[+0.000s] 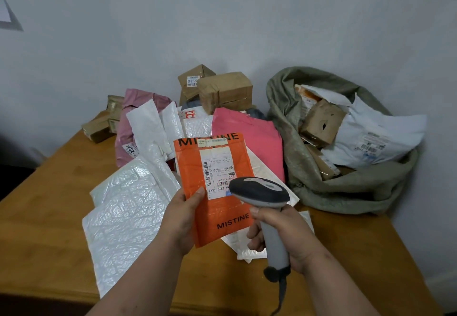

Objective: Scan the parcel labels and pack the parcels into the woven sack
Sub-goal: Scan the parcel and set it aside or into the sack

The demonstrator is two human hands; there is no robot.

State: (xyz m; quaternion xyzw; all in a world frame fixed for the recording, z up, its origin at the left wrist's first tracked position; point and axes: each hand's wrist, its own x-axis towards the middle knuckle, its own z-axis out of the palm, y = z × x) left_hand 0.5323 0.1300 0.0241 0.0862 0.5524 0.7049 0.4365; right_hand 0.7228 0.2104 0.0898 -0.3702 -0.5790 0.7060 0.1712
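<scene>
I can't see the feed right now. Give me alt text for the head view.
The left hand holds an orange MISTINE mailer label-up while the right hand aims a grey barcode scanner at its label. Behind them, white, pink and cardboard parcels lie heaped on a wooden table, and an open woven sack at the right already holds several parcels.

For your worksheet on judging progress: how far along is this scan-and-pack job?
Done: the woven sack already holds several parcels, among them a torn cardboard box. In hand: the left hand holds an orange Mistine mailer while the right hand points a barcode scanner at its label. Left: white bubble mailers, pink bags and boxes on the table.
</scene>
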